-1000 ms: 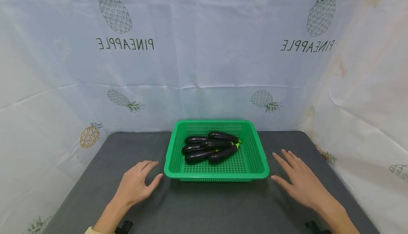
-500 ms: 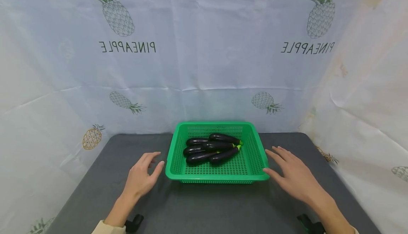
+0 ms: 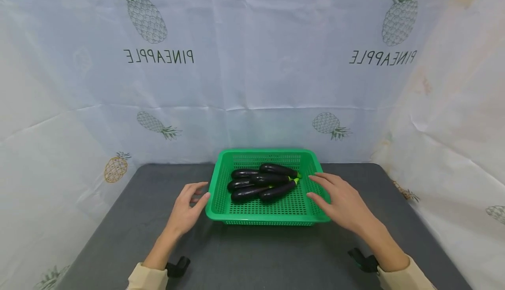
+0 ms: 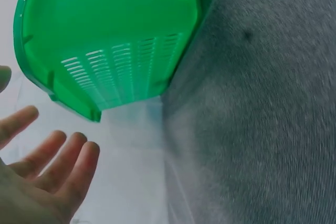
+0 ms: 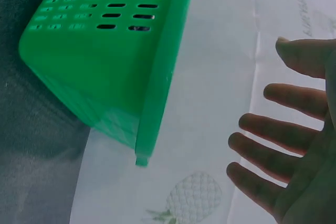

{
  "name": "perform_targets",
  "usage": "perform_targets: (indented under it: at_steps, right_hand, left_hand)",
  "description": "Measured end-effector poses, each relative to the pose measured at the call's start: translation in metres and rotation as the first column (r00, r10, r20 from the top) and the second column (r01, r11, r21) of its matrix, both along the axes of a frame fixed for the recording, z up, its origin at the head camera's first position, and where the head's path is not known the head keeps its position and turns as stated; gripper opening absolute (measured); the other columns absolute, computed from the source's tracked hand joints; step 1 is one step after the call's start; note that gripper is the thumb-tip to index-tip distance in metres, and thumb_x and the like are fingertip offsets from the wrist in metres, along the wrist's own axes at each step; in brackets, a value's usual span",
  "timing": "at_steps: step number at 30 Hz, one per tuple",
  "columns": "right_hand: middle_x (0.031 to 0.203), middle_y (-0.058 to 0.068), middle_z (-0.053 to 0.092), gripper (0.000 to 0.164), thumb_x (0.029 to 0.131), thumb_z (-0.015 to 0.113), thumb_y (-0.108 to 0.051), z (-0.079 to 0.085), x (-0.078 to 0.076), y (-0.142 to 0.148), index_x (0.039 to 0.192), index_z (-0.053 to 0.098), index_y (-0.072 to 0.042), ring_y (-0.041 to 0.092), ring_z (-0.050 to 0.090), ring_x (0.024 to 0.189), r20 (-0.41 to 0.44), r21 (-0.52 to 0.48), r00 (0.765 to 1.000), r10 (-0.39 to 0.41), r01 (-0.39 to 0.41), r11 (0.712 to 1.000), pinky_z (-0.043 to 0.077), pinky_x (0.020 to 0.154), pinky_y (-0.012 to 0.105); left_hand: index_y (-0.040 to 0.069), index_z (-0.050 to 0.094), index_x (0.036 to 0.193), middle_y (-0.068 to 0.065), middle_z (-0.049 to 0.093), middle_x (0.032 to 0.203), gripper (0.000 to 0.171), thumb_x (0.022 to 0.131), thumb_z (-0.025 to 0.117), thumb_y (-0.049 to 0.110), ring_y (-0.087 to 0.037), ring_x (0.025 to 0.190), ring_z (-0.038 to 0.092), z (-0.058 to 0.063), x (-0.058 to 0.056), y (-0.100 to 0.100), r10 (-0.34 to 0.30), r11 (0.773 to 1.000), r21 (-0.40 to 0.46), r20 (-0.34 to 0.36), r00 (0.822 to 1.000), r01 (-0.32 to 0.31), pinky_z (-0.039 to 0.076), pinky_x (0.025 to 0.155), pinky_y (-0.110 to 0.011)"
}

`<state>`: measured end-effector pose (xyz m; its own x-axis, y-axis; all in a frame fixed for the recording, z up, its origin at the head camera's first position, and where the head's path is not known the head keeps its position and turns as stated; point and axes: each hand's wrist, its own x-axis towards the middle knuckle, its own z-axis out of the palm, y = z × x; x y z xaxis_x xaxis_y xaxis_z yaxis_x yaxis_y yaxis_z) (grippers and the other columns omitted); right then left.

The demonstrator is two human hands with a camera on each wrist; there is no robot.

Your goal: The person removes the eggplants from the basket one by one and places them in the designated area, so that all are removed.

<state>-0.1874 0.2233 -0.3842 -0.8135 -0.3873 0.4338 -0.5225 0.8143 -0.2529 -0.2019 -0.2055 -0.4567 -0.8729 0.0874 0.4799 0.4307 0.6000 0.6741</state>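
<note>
Several glossy dark purple eggplants with green stems lie heaped in a green plastic basket at the table's far side. My left hand is beside the basket's left rim, thumb and fingers spread and holding nothing. In the left wrist view those fingertips are close to the rim of the basket. My right hand reaches over the right rim, its fingertips pointing toward the eggplant stems. The right wrist view shows its fingers extended, higher than the basket rim, with nothing in them.
A dark grey table carries the basket. Behind it and on both sides hangs a white curtain printed with pineapples. Black straps are worn on both wrists.
Both hands have moved inward toward the basket. The right hand has come from outside the basket to above its right rim; the left has drawn up to the left rim. The eggplants lie as before.
</note>
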Motion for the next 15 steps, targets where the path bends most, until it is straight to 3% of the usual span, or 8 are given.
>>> perform_targets:
  at_steps: [8,15]
  right_hand:
    - [0.133,0.014,0.063,0.045,0.094,0.075,-0.032,0.001,-0.018,-0.019,0.132,0.067,-0.010,0.036,0.060,0.121,-0.076,0.036,0.995,0.060,-0.057,0.998,0.052,0.092,0.056]
    - [0.127,0.012,0.065,0.044,0.092,0.077,-0.030,0.004,-0.029,-0.031,0.129,0.069,-0.008,0.032,0.064,0.114,-0.080,0.053,0.993,0.083,-0.079,0.995,0.055,0.088,0.052]
  left_hand:
    - [0.013,0.055,0.145,-0.017,0.051,0.138,0.044,0.105,0.060,0.031,-0.033,0.119,0.059,-0.006,-0.003,0.005,-0.063,0.993,0.114,0.175,0.983,0.043,0.051,0.094,-0.055]
    - [0.013,0.050,0.149,-0.015,0.050,0.136,0.050,0.105,0.060,0.034,-0.035,0.124,0.056,-0.009,-0.009,0.011,-0.090,0.986,0.156,0.255,0.963,0.051,0.050,0.096,-0.055]
